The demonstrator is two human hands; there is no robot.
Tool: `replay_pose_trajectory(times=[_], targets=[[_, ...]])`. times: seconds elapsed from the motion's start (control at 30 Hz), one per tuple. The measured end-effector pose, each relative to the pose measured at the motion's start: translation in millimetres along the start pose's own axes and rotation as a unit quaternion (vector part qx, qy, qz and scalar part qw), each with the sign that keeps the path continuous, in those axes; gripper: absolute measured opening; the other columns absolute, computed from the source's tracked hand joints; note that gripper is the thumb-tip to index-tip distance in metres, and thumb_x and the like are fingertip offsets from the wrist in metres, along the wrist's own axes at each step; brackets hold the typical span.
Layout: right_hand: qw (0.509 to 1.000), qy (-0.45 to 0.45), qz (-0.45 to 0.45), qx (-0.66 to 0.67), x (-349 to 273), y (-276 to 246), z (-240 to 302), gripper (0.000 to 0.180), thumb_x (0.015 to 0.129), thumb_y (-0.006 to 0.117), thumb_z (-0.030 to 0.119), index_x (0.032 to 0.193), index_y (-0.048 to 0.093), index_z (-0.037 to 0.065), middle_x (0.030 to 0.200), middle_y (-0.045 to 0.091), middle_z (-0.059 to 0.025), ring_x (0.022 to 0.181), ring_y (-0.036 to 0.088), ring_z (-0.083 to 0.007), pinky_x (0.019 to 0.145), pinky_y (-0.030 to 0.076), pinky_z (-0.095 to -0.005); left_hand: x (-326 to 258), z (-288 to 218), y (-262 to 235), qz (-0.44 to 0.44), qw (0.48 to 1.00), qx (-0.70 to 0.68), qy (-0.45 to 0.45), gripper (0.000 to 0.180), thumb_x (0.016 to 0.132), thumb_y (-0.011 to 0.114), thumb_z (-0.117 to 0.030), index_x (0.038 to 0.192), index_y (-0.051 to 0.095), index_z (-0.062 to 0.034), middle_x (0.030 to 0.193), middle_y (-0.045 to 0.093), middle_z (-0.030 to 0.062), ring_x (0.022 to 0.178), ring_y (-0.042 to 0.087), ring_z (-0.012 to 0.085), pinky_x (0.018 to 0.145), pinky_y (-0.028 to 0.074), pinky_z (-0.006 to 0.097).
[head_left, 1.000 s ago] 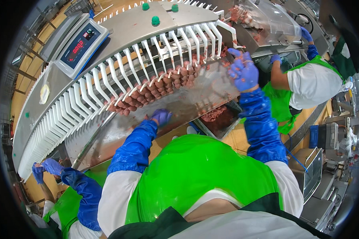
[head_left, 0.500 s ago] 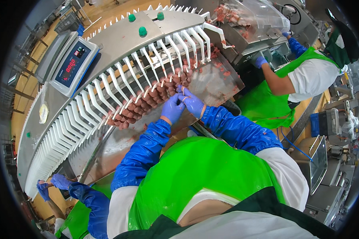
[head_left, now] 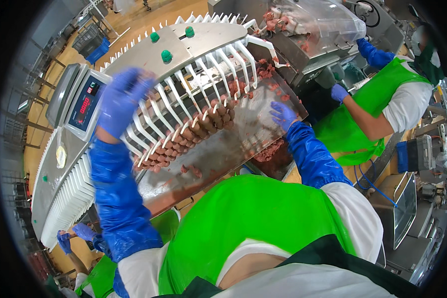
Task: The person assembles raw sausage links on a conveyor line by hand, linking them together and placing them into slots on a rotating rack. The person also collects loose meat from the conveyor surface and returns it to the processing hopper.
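My left hand [head_left: 121, 99], in a purple glove with a blue sleeve, is raised and blurred over the white comb fingers [head_left: 184, 99] of a steel machine; I see nothing in it. My right hand [head_left: 283, 115] rests with fingers spread on the sloping steel tray [head_left: 223, 149], near loose bits of meat. A row of brown-pink meat pieces [head_left: 208, 121] sits between the comb fingers, between my two hands. A heap of minced meat [head_left: 270, 151] lies at the tray's lower edge, just below my right hand.
A scale with a red digit display [head_left: 82, 102] stands left of the machine, and green knobs [head_left: 166, 54] sit on top. A co-worker in a green apron [head_left: 382, 109] works at the right under a clear hopper [head_left: 328, 20]. Another person's gloved hand [head_left: 84, 231] shows at lower left.
My hands, close together at the row of meat, have parted. The left has swung up and left over the comb fingers; the right has moved right onto the tray.
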State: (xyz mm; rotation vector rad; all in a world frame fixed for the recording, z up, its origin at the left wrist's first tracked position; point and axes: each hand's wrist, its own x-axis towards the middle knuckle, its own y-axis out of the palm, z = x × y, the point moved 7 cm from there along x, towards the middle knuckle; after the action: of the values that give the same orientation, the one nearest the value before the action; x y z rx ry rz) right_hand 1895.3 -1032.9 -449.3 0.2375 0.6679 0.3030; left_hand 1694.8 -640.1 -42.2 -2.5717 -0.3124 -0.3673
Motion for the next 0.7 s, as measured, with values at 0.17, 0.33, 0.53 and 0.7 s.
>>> replay_pose_trajectory(times=[0.17, 0.33, 0.53, 0.7], targets=[[0.993, -0.063, -0.094, 0.026, 66, -68, 26, 0.039, 0.094, 0.055, 0.037, 0.127, 0.057, 0.017, 0.125, 0.058, 0.0025, 0.113, 0.055, -0.0160, 0.085, 0.044, -0.0289, 93, -9, -96, -0.058, 0.996, 0.060, 0.007, 0.022, 0.091, 0.065, -0.010, 0.110, 0.058, -0.0030, 0.089, 0.067, 0.0074, 0.084, 0.066, 0.0167, 0.081, 0.052, 0.028], [0.976, -0.199, -0.071, -0.047, 121, -85, 85, 0.042, 0.089, 0.068, 0.025, 0.126, 0.057, 0.008, 0.109, 0.066, -0.0038, 0.095, 0.060, -0.0133, 0.076, 0.047, -0.0258, 132, 71, -98, 0.031, 0.856, 0.515, -0.038, 0.030, 0.085, 0.067, -0.022, 0.111, 0.064, -0.0077, 0.091, 0.070, 0.0132, 0.086, 0.068, 0.0279, 0.080, 0.052, 0.039], [0.907, -0.377, -0.070, -0.174, 152, -36, 158, 0.043, 0.086, 0.071, 0.016, 0.124, 0.058, 0.000, 0.108, 0.064, -0.0100, 0.097, 0.059, -0.0156, 0.084, 0.049, -0.0284, 120, 48, -129, -0.029, 0.788, 0.595, -0.156, 0.044, 0.089, 0.056, -0.052, 0.097, 0.070, -0.0114, 0.093, 0.068, 0.0165, 0.089, 0.064, 0.0358, 0.082, 0.049, 0.042], [0.909, -0.338, 0.157, -0.185, 170, 19, 169, 0.059, 0.083, 0.074, 0.011, 0.133, 0.047, -0.001, 0.110, 0.063, -0.0100, 0.092, 0.060, -0.0152, 0.082, 0.050, -0.0283, 95, -26, -64, -0.141, 0.857, 0.493, 0.043, 0.031, 0.094, 0.060, -0.030, 0.111, 0.068, -0.0049, 0.095, 0.068, 0.0089, 0.079, 0.063, 0.0190, 0.074, 0.050, 0.031]])
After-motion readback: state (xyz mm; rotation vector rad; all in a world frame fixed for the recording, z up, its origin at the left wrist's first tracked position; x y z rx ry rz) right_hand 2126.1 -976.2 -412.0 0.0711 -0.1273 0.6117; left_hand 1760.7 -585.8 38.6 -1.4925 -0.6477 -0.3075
